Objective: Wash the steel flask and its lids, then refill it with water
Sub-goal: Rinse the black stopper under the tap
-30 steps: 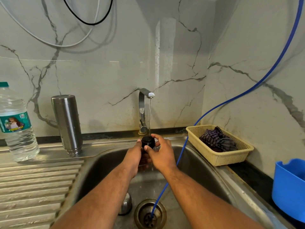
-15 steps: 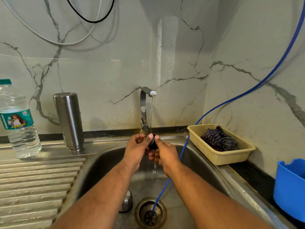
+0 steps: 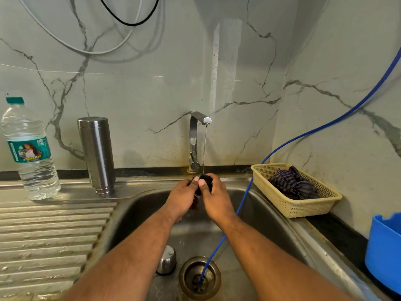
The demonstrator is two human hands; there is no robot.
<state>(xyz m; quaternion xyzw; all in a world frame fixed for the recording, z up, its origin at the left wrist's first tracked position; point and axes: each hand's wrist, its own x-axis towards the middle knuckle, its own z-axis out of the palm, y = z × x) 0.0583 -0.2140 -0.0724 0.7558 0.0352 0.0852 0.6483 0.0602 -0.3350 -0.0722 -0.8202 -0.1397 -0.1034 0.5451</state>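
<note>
A small black inner lid [image 3: 206, 180] is held between both hands under the thin stream from the tap [image 3: 196, 140]. My left hand [image 3: 181, 196] and my right hand [image 3: 213, 197] both grip it over the steel sink [image 3: 271, 216], thumbs on top. The steel flask [image 3: 97, 154] stands upside down on the sink ledge at the back left. A steel outer lid [image 3: 166, 260] lies on the sink floor, beside the drain [image 3: 199, 276] and partly behind my left forearm.
A plastic water bottle [image 3: 29, 148] stands left of the flask, above the ribbed drainboard [image 3: 50, 235]. A blue hose [image 3: 243, 205] runs from the wall into the drain. A yellow basket [image 3: 290, 203] with a cloth sits right of the sink; a blue tub [image 3: 384, 250] is at far right.
My hands have closed in around the black lid and turned it under the stream; both thumbs now press on its top. The flask and steel lid have not moved.
</note>
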